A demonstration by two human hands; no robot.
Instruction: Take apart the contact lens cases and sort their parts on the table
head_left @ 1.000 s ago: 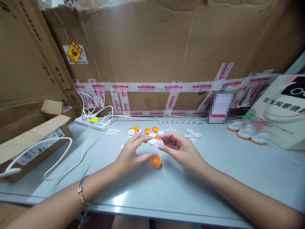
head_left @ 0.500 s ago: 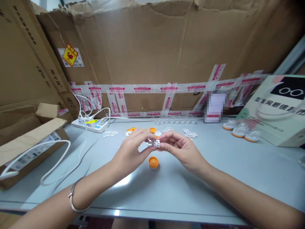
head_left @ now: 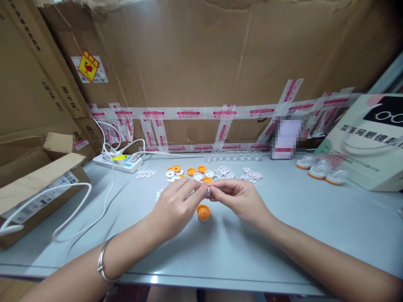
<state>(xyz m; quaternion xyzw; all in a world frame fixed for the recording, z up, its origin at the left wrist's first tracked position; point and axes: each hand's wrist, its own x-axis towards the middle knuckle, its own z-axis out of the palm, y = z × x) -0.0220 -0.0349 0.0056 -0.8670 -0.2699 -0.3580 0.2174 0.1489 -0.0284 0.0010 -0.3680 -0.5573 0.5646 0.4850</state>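
Between the fingertips of both hands is a small white openwork plastic piece [head_left: 207, 192], mostly covered by the fingers. My left hand [head_left: 179, 201] is closed on it from the left, its back turned up. From the right, my right hand [head_left: 239, 198] pinches the same piece between thumb and index finger. Just below the hands, an orange round cap [head_left: 203, 212] with a small pin in its middle rests on a pale base on the table. Orange and white discs [head_left: 191, 172] lie right behind the fingers.
White lattice discs [head_left: 224, 171] and more white pieces [head_left: 252, 175] lie behind my right hand. Clear domes [head_left: 233, 157] line the back. Three orange-based assemblies [head_left: 325, 168] sit right, near a phone [head_left: 286, 138] and a printed box [head_left: 362, 142]. A power strip [head_left: 118, 162] and cardboard box [head_left: 44, 188] stand left.
My left hand has rolled over, back upward, and its fingers now cover more of the white piece. The right hand keeps its pinch. The view has shifted slightly.
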